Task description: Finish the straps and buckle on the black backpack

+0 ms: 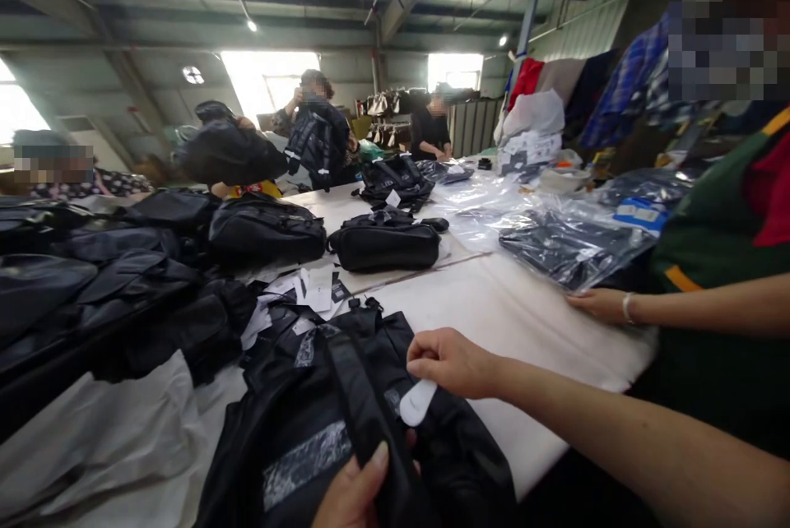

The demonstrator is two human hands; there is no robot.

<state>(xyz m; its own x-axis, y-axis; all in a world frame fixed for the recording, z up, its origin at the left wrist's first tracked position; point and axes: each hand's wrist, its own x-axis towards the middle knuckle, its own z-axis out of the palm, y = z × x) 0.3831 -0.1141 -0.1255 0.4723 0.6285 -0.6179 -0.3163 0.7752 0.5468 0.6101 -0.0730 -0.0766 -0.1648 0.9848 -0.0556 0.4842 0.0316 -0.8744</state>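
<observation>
Black strap (355,384) partly hides the left hand (353,491).

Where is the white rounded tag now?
In the head view, low and slightly right of centre, the white rounded tag shows directly beneath the right hand, beside the wide black strap.

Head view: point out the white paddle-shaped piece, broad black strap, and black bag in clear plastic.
White paddle-shaped piece (416,405): head view, rounded end.
Broad black strap (356,386): head view, middle stretch.
Black bag in clear plastic (571,247): head view, wrapped face.
</observation>
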